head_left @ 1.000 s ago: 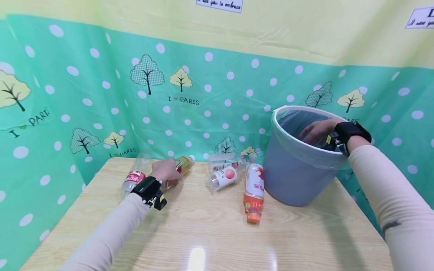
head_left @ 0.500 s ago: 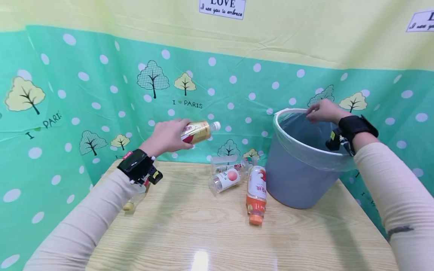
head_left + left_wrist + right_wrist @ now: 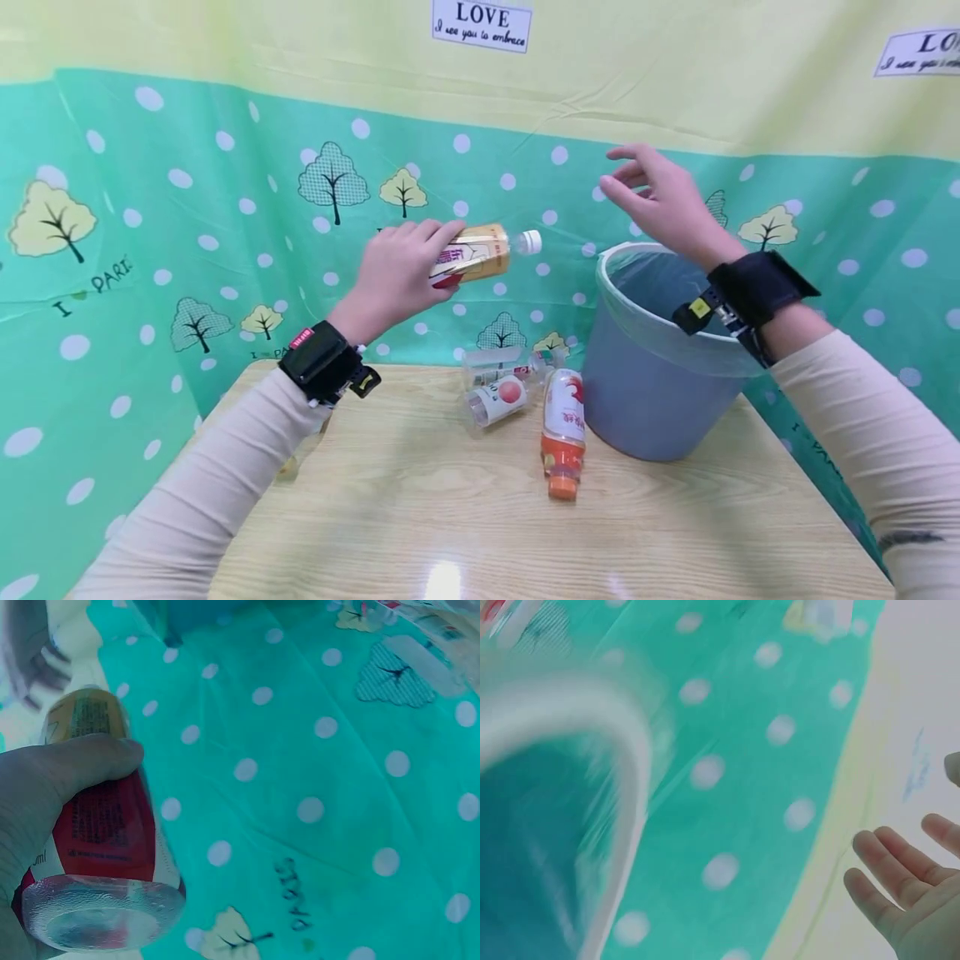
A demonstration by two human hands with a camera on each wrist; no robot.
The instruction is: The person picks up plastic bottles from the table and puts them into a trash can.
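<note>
Bottle point(image 3: 480, 252) first: in the head view we hold the yellow-labelled one with a white cap in our left hand point(image 3: 397, 271), fingers curled round its lower half, lifted in the upper middle of the frame with its cap pointing right toward the grey bin point(image 3: 645, 383). Our right hand point(image 3: 663, 204) hangs above the bin's rim at upper right, fingers spread and relaxed, holding nothing. We judge the work about midway: this bottle is off the table point(image 3: 465, 517) but not over the bin yet, and three more lie near the centre of the frame, an orange-capped bottle point(image 3: 562, 433) close to the bin's base, a peach-label bottle point(image 3: 498, 400) and a clear bottle point(image 3: 502, 367) behind it. The bin has a clear liner; we cannot tell what lies inside it

Left wrist view: the bottle point(image 3: 101, 847) fills the lower left, its clear base toward the camera, and the thumb point(image 3: 75, 761) presses across the red label. The dotted green cloth point(image 3: 315, 780) takes up the rest

Right wrist view: the bin's pale rim point(image 3: 615, 750) blurs across the left, its inside dark and unreadable. Our straight fingers point(image 3: 889, 874) show at the lower right, grasping nothing
</note>
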